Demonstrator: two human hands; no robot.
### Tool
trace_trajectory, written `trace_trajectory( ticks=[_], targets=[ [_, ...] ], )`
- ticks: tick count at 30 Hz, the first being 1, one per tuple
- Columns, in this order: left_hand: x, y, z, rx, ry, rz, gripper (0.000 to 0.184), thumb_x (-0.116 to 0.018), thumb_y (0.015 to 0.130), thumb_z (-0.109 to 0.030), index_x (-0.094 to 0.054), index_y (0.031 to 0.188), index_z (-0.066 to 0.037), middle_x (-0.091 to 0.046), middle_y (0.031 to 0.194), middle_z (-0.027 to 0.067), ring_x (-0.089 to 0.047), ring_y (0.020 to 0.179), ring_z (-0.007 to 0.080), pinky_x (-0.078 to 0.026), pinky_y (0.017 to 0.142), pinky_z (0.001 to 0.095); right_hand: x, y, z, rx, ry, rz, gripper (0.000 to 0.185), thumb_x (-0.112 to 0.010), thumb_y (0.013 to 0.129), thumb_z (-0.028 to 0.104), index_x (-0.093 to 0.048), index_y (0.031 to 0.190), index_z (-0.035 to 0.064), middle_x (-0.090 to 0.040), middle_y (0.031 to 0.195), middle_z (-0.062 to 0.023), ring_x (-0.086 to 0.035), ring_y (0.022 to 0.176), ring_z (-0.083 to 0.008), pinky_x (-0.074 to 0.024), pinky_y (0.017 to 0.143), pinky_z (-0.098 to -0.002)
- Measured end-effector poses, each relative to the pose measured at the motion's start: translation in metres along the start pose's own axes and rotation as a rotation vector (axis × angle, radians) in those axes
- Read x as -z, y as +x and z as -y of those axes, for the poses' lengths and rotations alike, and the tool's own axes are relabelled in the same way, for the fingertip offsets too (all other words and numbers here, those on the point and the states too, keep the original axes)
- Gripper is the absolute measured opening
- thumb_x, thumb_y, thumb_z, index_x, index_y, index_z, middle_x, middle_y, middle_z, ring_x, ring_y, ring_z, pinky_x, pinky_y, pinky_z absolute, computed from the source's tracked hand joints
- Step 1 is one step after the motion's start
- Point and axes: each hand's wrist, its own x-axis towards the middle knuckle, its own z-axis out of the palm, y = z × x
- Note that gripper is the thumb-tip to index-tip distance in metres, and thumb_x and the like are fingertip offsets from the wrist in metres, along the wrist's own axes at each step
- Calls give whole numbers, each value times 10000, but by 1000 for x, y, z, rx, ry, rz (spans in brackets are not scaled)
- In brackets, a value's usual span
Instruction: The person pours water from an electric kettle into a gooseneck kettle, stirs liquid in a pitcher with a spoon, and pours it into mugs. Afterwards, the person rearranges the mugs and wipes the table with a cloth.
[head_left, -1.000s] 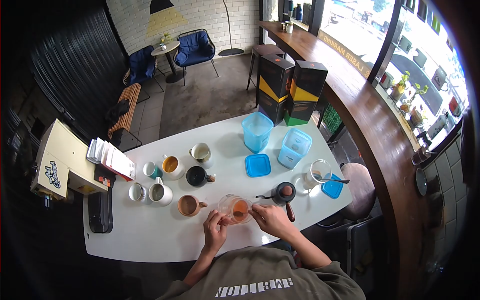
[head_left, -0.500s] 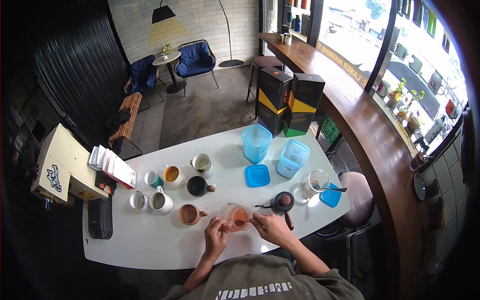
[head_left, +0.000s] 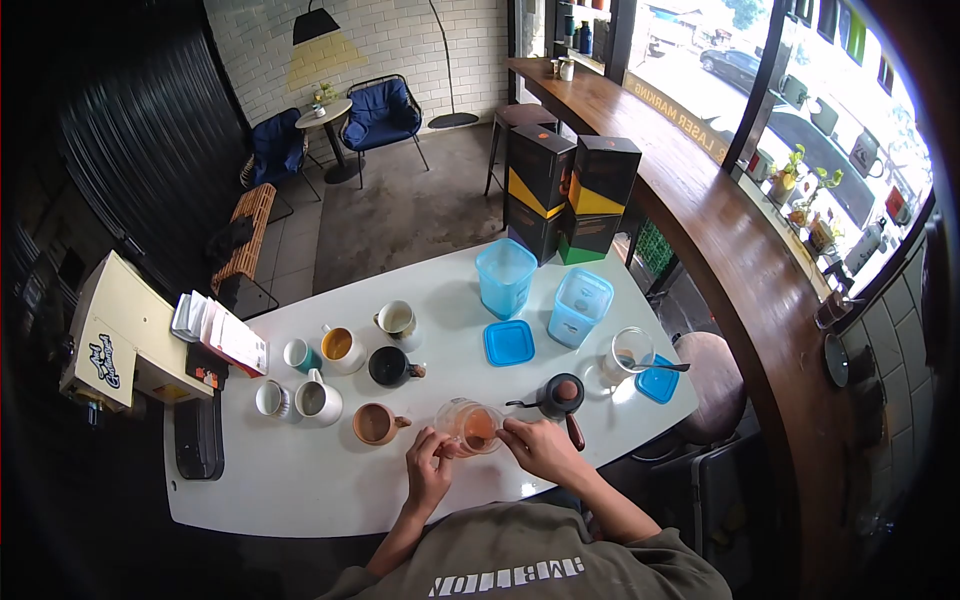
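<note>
A clear glass jug (head_left: 452, 414) with orange-brown liquid inside stands near the front of the white table (head_left: 290, 480). My left hand (head_left: 430, 468) is closed at its near left side, apparently round the handle. Fingers of my right hand (head_left: 545, 450) pinch a spoon (head_left: 485, 439) whose lower end dips into the liquid; the grip hides most of its handle. Left of the jug sits a brown mug (head_left: 374, 424). Just beyond my right hand is a small dark pot (head_left: 562, 394) with a brown knob, a thin spout and a wooden handle.
Several mugs, including a black one (head_left: 389, 367), stand at left. Two blue containers (head_left: 506, 285) and a blue lid (head_left: 510, 343) lie farther back. At right, a glass (head_left: 632, 350) has a spoon across it beside another lid (head_left: 657, 382). Dark boxes (head_left: 600, 190) rise behind.
The whole view has shifted slightly. Both hands keep their places at the jug, and the spoon in the liquid has moved a little. A dark car now shows outside the window.
</note>
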Motion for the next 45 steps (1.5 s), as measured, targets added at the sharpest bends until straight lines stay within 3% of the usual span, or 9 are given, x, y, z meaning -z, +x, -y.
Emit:
trace_trajectory(
  ticks=[34,36,39,42,45],
  targets=[
    [0,1,-1,-9,-4,-16,97,-649,897,-50,-578,863,8,-530,764,95,-569,612,210,-455,547,311,5,1,5,-83,17,-13,247,-549,970,251,-623,917,22,-634,727,-229,-611,691,-436,-473,613,-508],
    [0,1,-1,-6,2,-8,88,-646,894,-37,-578,866,10,-532,763,94,-571,612,210,-456,548,310,0,1,-2,6,22,-5,245,-551,968,250,-625,922,22,-636,732,-230,-617,697,-436,-475,618,-511],
    [-1,2,-3,2,-44,-23,81,-644,892,-31,-579,869,11,-533,762,91,-577,611,212,-458,545,312,-2,2,3,3,80,-64,244,-580,961,219,-590,845,4,-586,652,-224,-594,638,-423,-446,570,-488],
    [-1,0,1,-4,-2,-28,85,-646,892,-35,-579,868,11,-535,763,89,-584,610,212,-460,540,312,1,1,5,-31,-44,-19,245,-578,962,227,-596,856,6,-589,655,-224,-595,644,-426,-451,577,-494],
    [-1,0,0,-9,11,-13,81,-645,890,-30,-578,867,10,-541,770,89,-588,614,210,-465,539,311,-2,3,2,30,29,-12,243,-576,962,227,-603,857,10,-590,651,-222,-594,637,-427,-453,578,-497]
  ],
)
